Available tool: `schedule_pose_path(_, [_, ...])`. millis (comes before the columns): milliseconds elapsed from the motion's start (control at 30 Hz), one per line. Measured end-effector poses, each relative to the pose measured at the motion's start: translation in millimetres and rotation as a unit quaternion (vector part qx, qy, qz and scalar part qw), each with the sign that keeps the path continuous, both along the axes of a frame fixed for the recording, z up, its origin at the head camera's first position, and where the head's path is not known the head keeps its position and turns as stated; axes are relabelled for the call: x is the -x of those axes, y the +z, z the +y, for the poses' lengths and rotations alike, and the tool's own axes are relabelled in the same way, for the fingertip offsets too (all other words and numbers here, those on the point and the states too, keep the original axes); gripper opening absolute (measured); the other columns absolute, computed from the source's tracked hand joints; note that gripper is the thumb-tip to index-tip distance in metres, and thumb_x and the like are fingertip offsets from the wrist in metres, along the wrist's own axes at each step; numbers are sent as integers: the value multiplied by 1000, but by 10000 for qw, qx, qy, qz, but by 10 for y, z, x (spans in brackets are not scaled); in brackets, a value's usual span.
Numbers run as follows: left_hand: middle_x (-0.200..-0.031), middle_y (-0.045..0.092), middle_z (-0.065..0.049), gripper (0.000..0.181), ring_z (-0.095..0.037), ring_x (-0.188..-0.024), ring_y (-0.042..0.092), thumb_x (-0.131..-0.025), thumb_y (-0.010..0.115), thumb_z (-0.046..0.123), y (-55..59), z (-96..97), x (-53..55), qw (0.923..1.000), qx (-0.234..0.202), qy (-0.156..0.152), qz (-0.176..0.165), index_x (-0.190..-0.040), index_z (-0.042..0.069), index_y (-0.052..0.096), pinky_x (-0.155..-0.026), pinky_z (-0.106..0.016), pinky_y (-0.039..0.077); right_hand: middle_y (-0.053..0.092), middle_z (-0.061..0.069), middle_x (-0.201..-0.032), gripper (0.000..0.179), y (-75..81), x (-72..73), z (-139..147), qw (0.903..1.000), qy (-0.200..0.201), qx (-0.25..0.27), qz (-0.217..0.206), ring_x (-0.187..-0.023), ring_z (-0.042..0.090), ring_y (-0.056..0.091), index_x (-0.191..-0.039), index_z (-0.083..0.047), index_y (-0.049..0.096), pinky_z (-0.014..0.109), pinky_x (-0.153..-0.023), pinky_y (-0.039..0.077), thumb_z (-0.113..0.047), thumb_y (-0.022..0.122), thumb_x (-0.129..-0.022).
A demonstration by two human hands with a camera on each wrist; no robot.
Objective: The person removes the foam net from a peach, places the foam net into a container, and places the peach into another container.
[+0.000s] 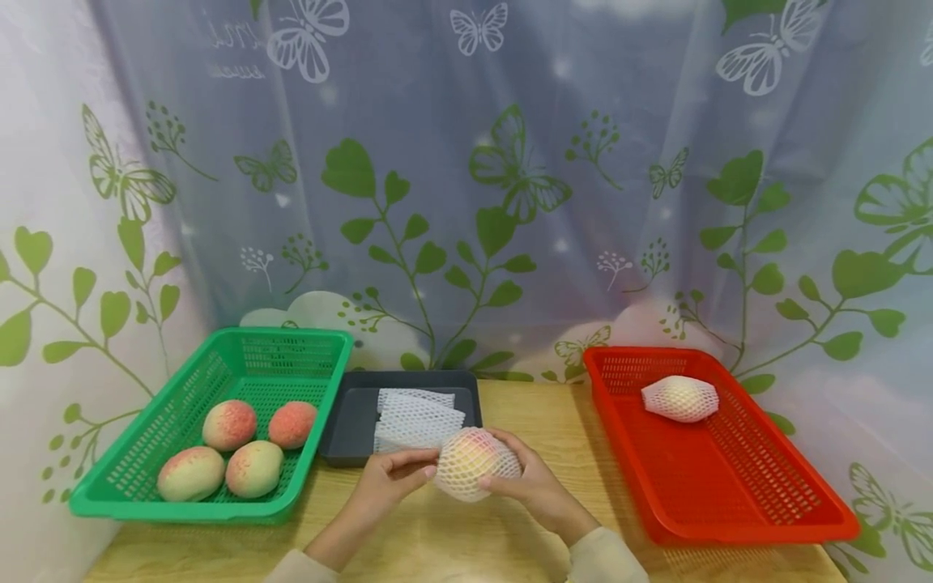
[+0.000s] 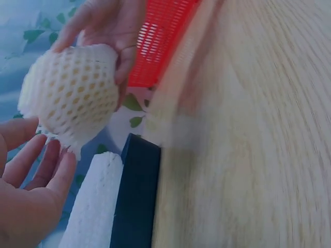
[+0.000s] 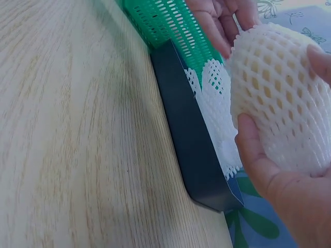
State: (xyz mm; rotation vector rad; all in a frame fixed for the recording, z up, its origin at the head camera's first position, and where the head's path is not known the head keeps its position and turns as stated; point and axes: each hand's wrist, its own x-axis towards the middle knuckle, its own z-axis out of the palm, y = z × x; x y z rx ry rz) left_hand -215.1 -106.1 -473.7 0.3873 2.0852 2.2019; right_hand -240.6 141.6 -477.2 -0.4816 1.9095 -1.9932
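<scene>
A peach in a white foam net sits in my right hand, raised over the table in front of the dark tray. The right thumb presses its near side, and fingers curl behind it, as the right wrist view shows. My left hand is at the peach's left end, its fingers loosely bent and spread. In the left wrist view its fingertips reach the loose edge of the foam net; they do not wrap round the fruit. Flat foam nets lie in the dark tray just behind.
On the left, a green basket holds several bare peaches. A red basket on the right contains one netted fruit. A patterned curtain hangs behind the wooden table.
</scene>
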Motion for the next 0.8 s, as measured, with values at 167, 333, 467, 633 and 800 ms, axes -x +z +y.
schedule_pose_path(167, [-127,52,-35,50,-18,-110,61,-89,65,2,-41,12,16,9991,-67,-404,124,-130,-19,45,-90,-23,51,44,18,-135,71,-15,-3,-7,10000,33,70,39,-107,22,55,-146,-8,35,32,-88,51,-9,71,-85])
schedule_pose_path(333, [-131,46,-38,62,-35,-121,51,-84,67,-3,-39,13,28,9984,-108,-528,143,-133,-22,36,-96,-23,47,47,19,-135,68,-53,9,-33,9998,-58,117,172,-107,20,56,-144,-2,38,30,-88,52,-7,71,-85])
schedule_pose_path(467, [-134,44,-38,67,-38,-124,48,-79,68,-6,-39,6,33,9991,-119,-398,102,-135,-21,35,-97,-22,45,53,18,-132,62,-75,18,-70,9993,-169,219,269,-104,17,59,-141,3,41,30,-85,54,-6,70,-87])
schedule_pose_path(633, [-132,46,-36,66,-31,-121,51,-79,68,-7,-49,-8,47,9996,-135,-235,55,-136,-20,36,-95,-20,45,66,6,-115,49,-80,21,-115,9982,-206,364,420,-96,13,64,-131,12,49,27,-82,55,-5,67,-89])
schedule_pose_path(800, [-132,48,-31,70,-17,-114,55,-82,70,-1,-63,-67,52,9989,-172,-426,-80,-138,-19,32,-92,-19,47,72,-3,-91,38,-58,18,-144,9973,-479,330,450,-82,9,67,-118,17,58,23,-72,56,-3,68,-87])
